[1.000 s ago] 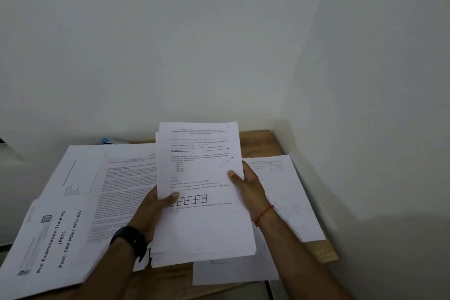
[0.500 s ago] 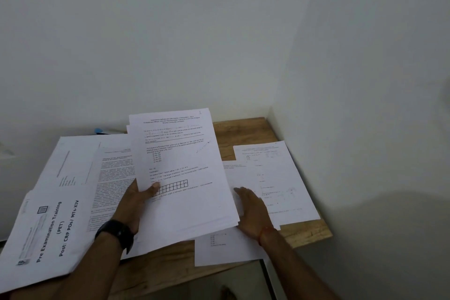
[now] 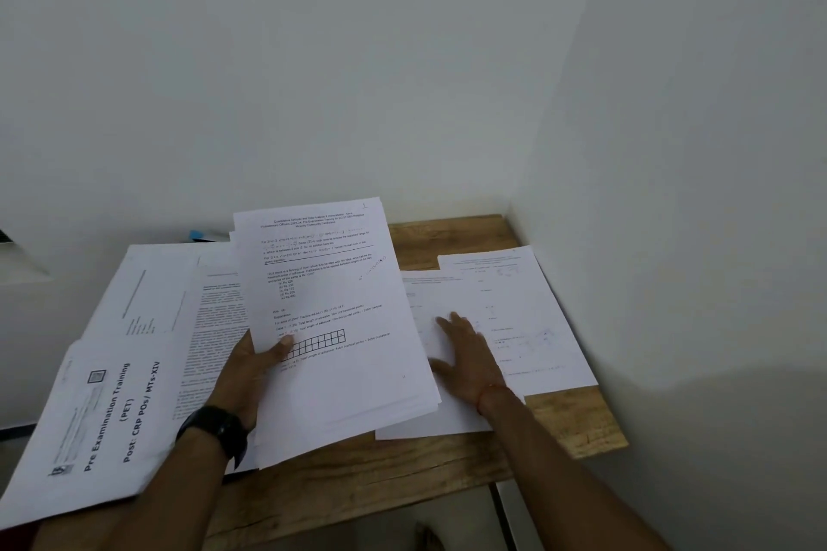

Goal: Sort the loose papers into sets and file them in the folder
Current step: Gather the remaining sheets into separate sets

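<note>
Stack [image 3: 331,327], centre, raised off the desk [image 3: 577,421]: my left hand [image 3: 244,376] pinches its left edge, thumb on top, to hold that set apart; my right hand [image 3: 470,353], flat and spread, presses the right-side sheets [image 3: 528,327], likely to gather them.

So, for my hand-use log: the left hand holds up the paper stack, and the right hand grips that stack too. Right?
No: the head view shows the right hand lying flat on a sheet on the table, not gripping the stack; the left hand alone holds it.
</note>
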